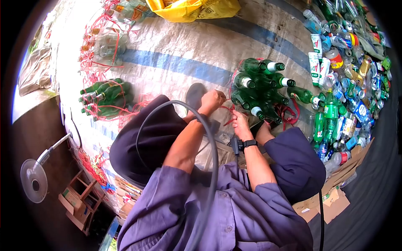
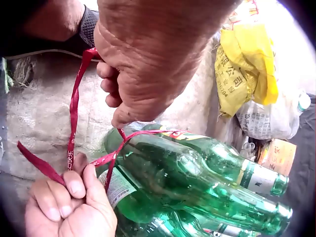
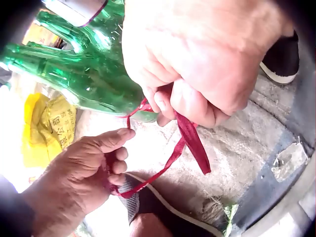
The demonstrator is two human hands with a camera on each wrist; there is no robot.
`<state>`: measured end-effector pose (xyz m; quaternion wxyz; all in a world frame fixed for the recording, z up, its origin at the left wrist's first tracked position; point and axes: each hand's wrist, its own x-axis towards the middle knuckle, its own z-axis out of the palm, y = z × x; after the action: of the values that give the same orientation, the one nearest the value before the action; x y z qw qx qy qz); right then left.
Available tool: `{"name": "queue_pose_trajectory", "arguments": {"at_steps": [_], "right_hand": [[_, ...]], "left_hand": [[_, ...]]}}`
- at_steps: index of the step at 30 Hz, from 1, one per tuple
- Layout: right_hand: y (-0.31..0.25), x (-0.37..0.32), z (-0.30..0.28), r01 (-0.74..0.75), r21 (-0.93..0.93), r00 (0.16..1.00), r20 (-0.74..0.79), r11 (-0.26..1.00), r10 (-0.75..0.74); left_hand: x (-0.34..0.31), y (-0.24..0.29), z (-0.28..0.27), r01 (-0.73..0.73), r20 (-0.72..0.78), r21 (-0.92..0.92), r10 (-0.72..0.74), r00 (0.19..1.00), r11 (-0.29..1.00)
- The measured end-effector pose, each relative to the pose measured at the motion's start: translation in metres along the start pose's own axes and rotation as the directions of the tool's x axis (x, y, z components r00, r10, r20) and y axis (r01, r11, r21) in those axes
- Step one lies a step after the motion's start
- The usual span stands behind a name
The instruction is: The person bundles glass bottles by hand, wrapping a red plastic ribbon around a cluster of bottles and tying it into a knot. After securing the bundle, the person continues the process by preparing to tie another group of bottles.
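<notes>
Left hand (image 2: 148, 69) fingers clenched round red strap (image 2: 73, 113), held taut above green bottle bundle (image 1: 260, 88). Right hand (image 3: 207, 69) pinches other end just beside bundle, apparently to cinch loop. Woven sheet (image 1: 176, 37) beneath bundle; loose bottle heap (image 1: 347, 83) near it.

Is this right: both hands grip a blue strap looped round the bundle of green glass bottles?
Not quite: the strap is red, not blue. The left hand and the right hand both grip it, and it is looped round the bundle of green glass bottles. The left wrist view shows this most clearly.
</notes>
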<state>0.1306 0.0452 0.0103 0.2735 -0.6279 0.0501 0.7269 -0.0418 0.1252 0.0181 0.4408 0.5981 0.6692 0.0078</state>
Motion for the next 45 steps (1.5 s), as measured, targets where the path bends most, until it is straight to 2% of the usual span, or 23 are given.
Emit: {"name": "queue_pose_trajectory", "arguments": {"at_steps": [4,7,11,13,14,17,19,20,22,25,27,28,30,31,33,35,36,38,39,41,42,44,45], "right_hand": [[0.008,0.0,0.012,-0.022,0.068,0.998,0.063,0.997,0.018],[0.008,-0.005,0.023,-0.07,0.132,0.986,0.158,0.989,0.049],[0.001,-0.013,0.035,-0.149,0.174,0.957,0.274,0.974,0.097],[-0.003,-0.015,0.039,-0.182,0.182,0.951,0.281,0.966,0.126],[-0.003,-0.016,0.039,-0.212,0.177,0.94,0.307,0.961,0.151],[-0.003,-0.015,0.039,-0.268,0.177,0.922,0.331,0.947,0.199],[0.001,-0.013,0.038,-0.292,0.181,0.917,0.331,0.939,0.221],[0.009,-0.008,0.033,-0.296,0.217,0.917,0.339,0.93,0.213],[0.017,-0.002,0.027,-0.3,0.254,0.916,0.345,0.92,0.203],[0.013,-0.009,0.026,-0.289,0.141,0.914,0.335,0.947,0.229],[-0.005,-0.033,0.031,0.019,-0.287,0.999,0.055,0.958,-0.004],[-0.005,-0.032,0.029,0.019,-0.286,0.999,0.053,0.958,-0.004],[0.006,-0.016,0.013,0.478,-0.546,0.845,0.069,0.689,-0.531],[0.014,-0.002,0.005,0.538,-0.547,0.802,0.099,0.641,-0.589],[0.008,0.007,0.011,0.513,-0.54,0.818,0.072,0.667,-0.57],[0.006,0.009,0.02,0.483,-0.531,0.836,0.044,0.696,-0.547],[0.002,0.003,0.026,0.393,-0.392,0.91,0.034,0.832,-0.414],[-0.005,-0.006,0.032,0.272,-0.242,0.962,0.047,0.931,-0.269],[-0.008,-0.007,0.031,0.225,-0.203,0.971,0.126,0.953,-0.202],[-0.009,-0.007,0.029,0.172,-0.169,0.969,0.205,0.971,-0.136],[-0.009,-0.006,0.028,0.147,-0.154,0.977,0.177,0.977,-0.119],[-0.008,-0.005,0.027,0.121,-0.138,0.984,0.149,0.983,-0.1],[-0.008,-0.005,0.027,0.115,-0.082,0.989,0.107,0.99,-0.106]], "left_hand": [[0.042,-0.075,0.087,-0.401,-0.051,0.241,0.424,0.904,0.884],[0.035,-0.063,0.077,-0.251,-0.071,0.236,0.274,0.959,0.939],[0.026,-0.033,0.052,-0.269,0.068,0.367,0.263,0.963,0.89],[0.018,-0.021,0.035,-0.571,0.28,0.656,0.544,0.791,0.493],[0.016,-0.022,0.035,-0.574,0.283,0.654,0.544,0.79,0.493],[0.011,-0.029,0.035,-0.619,0.144,0.471,0.638,0.756,0.628],[0.011,-0.034,0.039,-0.472,0.031,-0.225,0.49,0.871,0.853],[0.005,-0.025,0.031,-0.473,0.034,-0.225,0.492,0.87,0.852],[-0.011,0.003,0.005,0.172,0.291,-0.668,0.042,0.956,0.724],[0.004,-0.015,0.024,0.167,0.312,-0.581,0.029,0.95,0.796],[0.01,-0.027,0.038,0.105,0.327,-0.487,0.07,0.943,0.867],[0.01,-0.03,0.042,-0.027,0.218,-0.496,0.154,0.964,0.868],[0.009,-0.03,0.04,-0.157,0.109,-0.49,0.239,0.965,0.857],[0.008,-0.029,0.036,-0.196,0.123,-0.456,0.28,0.952,0.868],[0.01,-0.033,0.039,-0.235,0.139,-0.421,0.318,0.938,0.876],[0.013,-0.039,0.044,-0.497,0.021,-0.241,0.516,0.856,0.834],[0.012,-0.036,0.042,-0.495,0.024,-0.241,0.515,0.857,0.835],[0.009,-0.03,0.038,-0.076,0.183,-0.534,0.203,0.962,0.842],[0.015,-0.04,0.046,-0.074,0.185,-0.534,0.202,0.962,0.843],[0.02,-0.048,0.048,-0.493,0.079,-0.315,0.54,0.838,0.811],[0.019,-0.046,0.045,-0.491,0.081,-0.317,0.539,0.838,0.811],[0.013,-0.033,0.029,-0.148,0.276,-0.435,0.288,0.917,0.888],[0.008,-0.023,0.018,-0.147,0.278,-0.434,0.287,0.917,0.889]]}}
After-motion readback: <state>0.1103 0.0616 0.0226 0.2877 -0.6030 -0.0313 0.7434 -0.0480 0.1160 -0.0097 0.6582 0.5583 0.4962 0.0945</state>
